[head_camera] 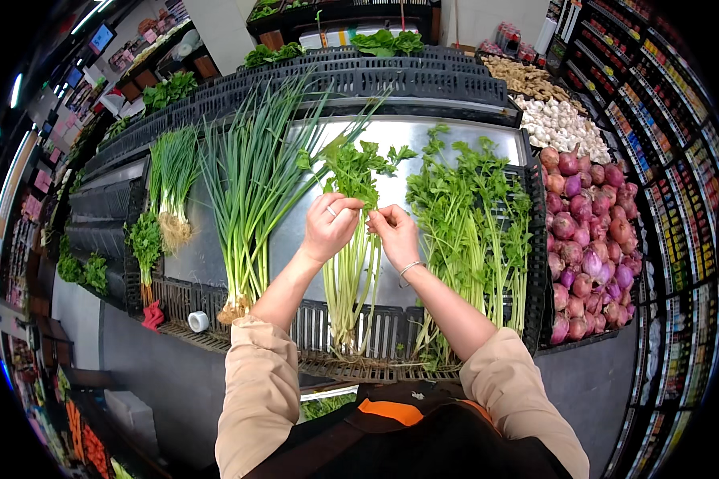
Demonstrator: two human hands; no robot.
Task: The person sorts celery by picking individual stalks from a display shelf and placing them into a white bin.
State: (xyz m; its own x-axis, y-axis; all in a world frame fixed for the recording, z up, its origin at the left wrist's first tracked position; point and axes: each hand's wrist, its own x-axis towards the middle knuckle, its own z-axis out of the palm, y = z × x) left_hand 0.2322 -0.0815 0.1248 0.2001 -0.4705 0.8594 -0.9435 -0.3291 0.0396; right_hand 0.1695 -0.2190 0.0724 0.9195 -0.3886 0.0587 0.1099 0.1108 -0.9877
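Observation:
A bunch of leafy Chinese celery (350, 275) lies on the metal display tray, its roots towards me. Over its upper stems, just below the leaves, my left hand (334, 223) has its fingers curled, with a ring on one. Close beside it at the right, my right hand (394, 232) pinches thumb and forefinger at the same stems; what exactly lies between the fingertips is too small to tell. More celery (476, 239) is spread to the right. Long green onions (248, 203) lie left of my left forearm, and a smaller bundle of scallions (175, 185) is farther left.
A roll of clear tape (198, 322) and a red cloth-like item (153, 316) rest on the near left rim. Coriander (145, 242) lies above them. Red onions (593, 239), garlic (560, 127) and ginger (524, 78) fill the right side. Black plastic crates (419, 81) border the far edge.

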